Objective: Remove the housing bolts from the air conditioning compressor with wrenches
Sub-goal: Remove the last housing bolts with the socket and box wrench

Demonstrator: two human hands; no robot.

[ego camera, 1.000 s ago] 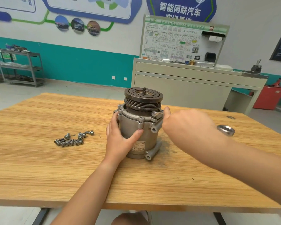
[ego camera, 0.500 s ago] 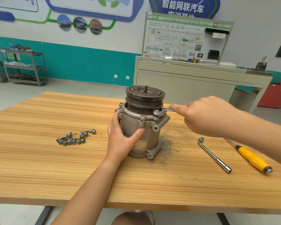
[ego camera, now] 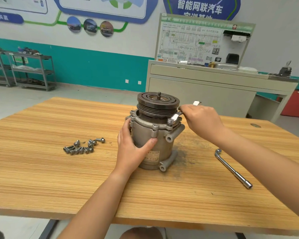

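While the fingers (ego camera: 188,109) of the right hand (ego camera: 203,122) curl around the shank of a flat wrench (ego camera: 176,116), its near end sits on a housing bolt (ego camera: 170,120) at the right side of the flange. The left hand (ego camera: 133,149) grips the body of the compressor (ego camera: 159,135), thumb across the near face and the other fingers wrapped round the left side. The compressor stands upright, pulley on top, at the middle of the wooden surface (ego camera: 41,169). A cluster of loose bolts (ego camera: 81,147) lies to its left, and an L-shaped socket wrench (ego camera: 233,169) to its right.
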